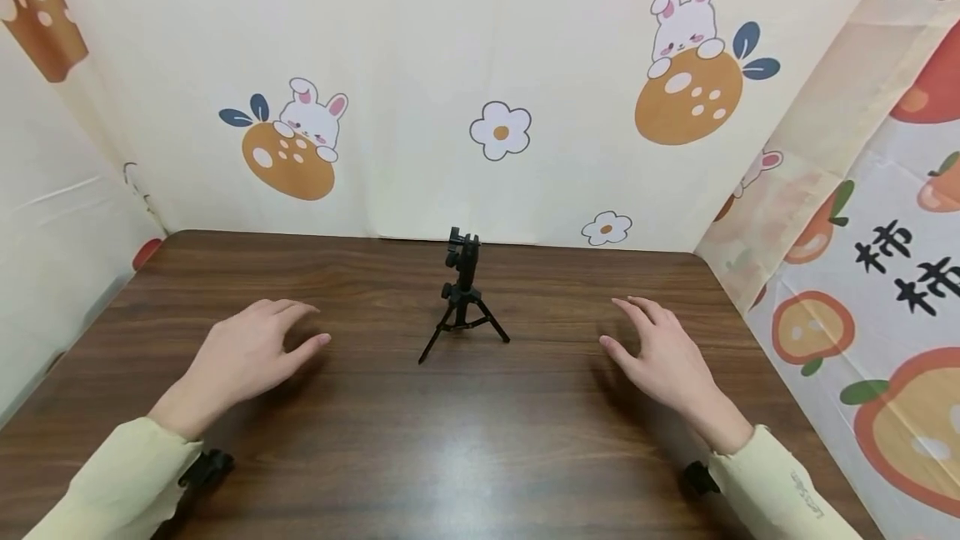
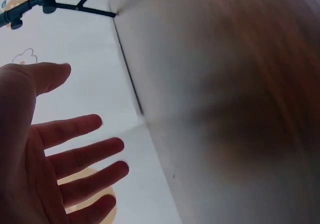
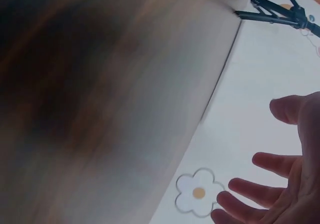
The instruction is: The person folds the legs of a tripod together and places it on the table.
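1. The small black mini tripod with three splayed legs and a clamp head (image 1: 463, 294) stands upright on the dark brown wood-grain tabletop (image 1: 465, 448), at about 12 o'clock from me, toward the back edge and roughly midway between my hands.

2. My left hand (image 1: 251, 352) hovers low over the tabletop at about 10 o'clock, well apart from the tripod. Its fingers (image 2: 80, 156) are spread and relaxed, holding nothing.

3. My right hand (image 1: 660, 352) sits at about 2 o'clock, also well apart from the tripod. Its fingers (image 3: 272, 164) are loose and slightly bent, grasping nothing.

4. I judge the tripod to be light and rigid, plastic or thin metal. The narrow legs look like they would fold or shift if squeezed. It looks top-heavy for so slim a stance, so a sideways nudge could tip it.

5. The best hold, to my eye, is the central column just below the head, where the legs meet, pinched between thumb and two fingers. The head has knobs that may turn under pressure, so I would avoid gripping there.

6. Behind the tabletop hangs a cream cloth backdrop printed with rabbits, oranges and flowers (image 1: 501, 131).
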Motion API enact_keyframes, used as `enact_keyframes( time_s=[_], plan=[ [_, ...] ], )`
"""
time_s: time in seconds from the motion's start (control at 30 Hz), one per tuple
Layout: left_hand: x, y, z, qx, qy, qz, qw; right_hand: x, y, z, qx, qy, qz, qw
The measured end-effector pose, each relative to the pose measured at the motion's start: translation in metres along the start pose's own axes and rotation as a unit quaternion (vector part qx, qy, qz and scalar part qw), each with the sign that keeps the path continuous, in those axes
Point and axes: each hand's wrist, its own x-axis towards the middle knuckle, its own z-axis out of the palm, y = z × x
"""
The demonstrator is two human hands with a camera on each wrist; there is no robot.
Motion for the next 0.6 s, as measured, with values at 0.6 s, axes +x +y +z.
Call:
enact_keyframes(
  time_s=[0.6],
  plan=[
    [0.04,0.05,0.022,-0.35,-0.038,-0.004,0.9362,0.037,-0.058,0.015,0.168,-0.007,-0.047,0.9846]
  ],
)
